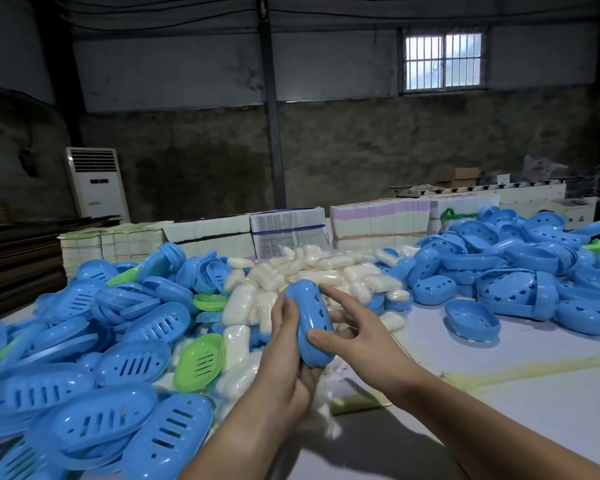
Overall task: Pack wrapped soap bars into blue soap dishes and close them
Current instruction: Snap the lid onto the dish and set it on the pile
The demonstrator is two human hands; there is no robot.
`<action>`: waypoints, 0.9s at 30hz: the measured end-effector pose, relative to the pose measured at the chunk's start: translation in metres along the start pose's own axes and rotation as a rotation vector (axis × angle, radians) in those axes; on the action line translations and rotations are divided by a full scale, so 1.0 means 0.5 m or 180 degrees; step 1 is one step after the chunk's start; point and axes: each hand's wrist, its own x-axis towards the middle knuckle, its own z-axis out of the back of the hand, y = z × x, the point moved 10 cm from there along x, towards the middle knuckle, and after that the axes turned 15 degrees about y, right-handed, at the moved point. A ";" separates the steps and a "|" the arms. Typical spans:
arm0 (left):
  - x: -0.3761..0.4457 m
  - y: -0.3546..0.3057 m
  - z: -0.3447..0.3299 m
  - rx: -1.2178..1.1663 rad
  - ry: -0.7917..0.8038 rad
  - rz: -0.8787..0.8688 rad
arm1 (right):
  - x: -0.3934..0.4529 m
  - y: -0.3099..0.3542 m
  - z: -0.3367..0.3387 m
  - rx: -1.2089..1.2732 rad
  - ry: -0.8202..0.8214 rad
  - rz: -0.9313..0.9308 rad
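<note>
No text is showing clearly enough to read. The white air conditioner (97, 183), standing far left against the wall, is bearing a small dark panel and a green mark, both too blurred. The bundled printed sheets (286, 226) far centre are showing only illegible lines.

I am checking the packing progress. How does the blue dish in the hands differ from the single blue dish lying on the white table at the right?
The held dish is closed and gripped upright on edge; the lone dish lies open and flat, untouched. Both are blue ovals.
</note>
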 end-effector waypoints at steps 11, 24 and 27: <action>0.008 -0.025 0.030 0.1231 -0.0330 -0.0266 | -0.006 -0.004 -0.003 -0.0098 0.0093 -0.0375; 0.011 -0.039 0.026 0.1300 -0.0281 -0.0418 | -0.007 0.001 -0.005 -0.0106 0.0032 -0.0361; 0.009 -0.041 0.027 0.1343 -0.0284 -0.0459 | -0.010 0.003 -0.009 -0.0091 0.0028 -0.0353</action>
